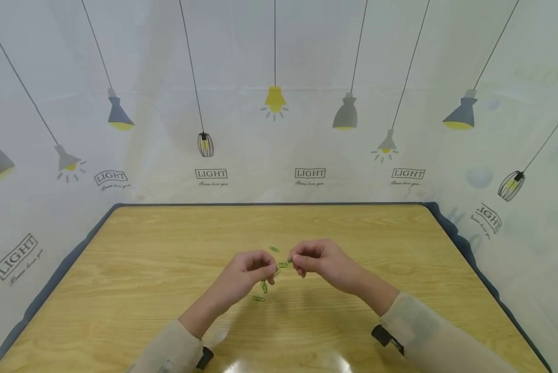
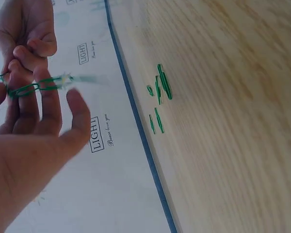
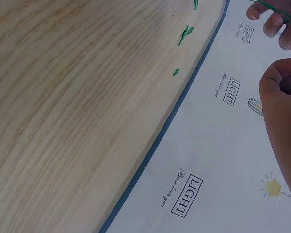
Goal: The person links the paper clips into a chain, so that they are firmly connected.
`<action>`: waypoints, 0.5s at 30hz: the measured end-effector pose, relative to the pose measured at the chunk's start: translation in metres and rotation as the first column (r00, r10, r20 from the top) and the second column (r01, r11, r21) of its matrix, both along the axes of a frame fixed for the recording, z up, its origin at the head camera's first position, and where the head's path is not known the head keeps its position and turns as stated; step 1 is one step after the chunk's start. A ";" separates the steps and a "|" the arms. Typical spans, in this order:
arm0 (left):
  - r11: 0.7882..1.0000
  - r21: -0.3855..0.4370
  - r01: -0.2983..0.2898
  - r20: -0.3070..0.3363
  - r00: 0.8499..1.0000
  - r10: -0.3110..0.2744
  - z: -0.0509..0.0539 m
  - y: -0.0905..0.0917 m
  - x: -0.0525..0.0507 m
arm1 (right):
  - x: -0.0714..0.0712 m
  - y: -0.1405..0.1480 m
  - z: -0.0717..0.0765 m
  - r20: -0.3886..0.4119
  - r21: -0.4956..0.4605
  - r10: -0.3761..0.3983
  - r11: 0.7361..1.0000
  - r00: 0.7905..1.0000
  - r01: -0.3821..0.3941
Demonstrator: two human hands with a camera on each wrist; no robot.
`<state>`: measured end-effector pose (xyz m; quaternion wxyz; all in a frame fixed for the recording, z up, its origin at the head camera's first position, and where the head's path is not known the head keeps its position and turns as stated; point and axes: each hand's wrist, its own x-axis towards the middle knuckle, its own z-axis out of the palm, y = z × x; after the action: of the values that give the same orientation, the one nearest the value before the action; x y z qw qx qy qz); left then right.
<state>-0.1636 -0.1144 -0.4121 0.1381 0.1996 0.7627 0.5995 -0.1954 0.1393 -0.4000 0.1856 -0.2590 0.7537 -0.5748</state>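
Note:
Green paper clips linked into a short chain stretch across the left hand's fingers in the left wrist view. My left hand holds the chain between thumb and fingers, above the table. Close by on the right, my right hand pinches a green paper clip at its fingertips. The hands are a small gap apart in the head view. Below them several loose green paper clips lie on the wooden table. How the clips join inside the fingers is partly hidden.
The wooden table has a dark blue edge. Behind and beside it hangs a pale sheet printed with lamps. One loose clip lies beyond the hands and another clip nearer the front.

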 end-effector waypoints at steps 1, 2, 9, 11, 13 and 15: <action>1.000 -0.010 0.015 0.006 1.000 -0.015 -0.001 0.000 0.000 | 0.000 0.000 0.001 -0.001 -0.002 -0.003 1.000 1.000 0.003; 0.999 -0.019 0.031 0.009 0.999 -0.031 -0.001 0.001 0.001 | 0.000 0.000 0.001 -0.001 -0.006 -0.006 1.000 1.000 0.006; 0.996 -0.014 0.085 -0.013 0.996 -0.085 -0.001 0.007 0.002 | 0.002 -0.005 0.003 0.022 -0.047 -0.001 0.999 1.000 0.002; 0.998 -0.009 0.057 -0.022 0.998 -0.057 -0.001 0.007 0.002 | 0.002 -0.006 0.003 0.025 -0.042 -0.014 0.999 1.000 0.015; 1.000 -0.006 0.025 -0.042 0.999 -0.026 -0.001 0.006 0.002 | 0.002 -0.006 0.003 0.025 -0.032 -0.029 0.999 0.999 0.030; 1.000 0.001 -0.004 -0.059 0.998 0.004 -0.002 0.004 0.001 | 0.001 -0.005 0.002 0.024 -0.032 -0.037 0.999 0.999 0.038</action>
<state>-0.1625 -0.1102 -0.4140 0.1143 0.2159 0.7664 0.5940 -0.1941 0.1339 -0.3976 0.1793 -0.2410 0.7467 -0.5935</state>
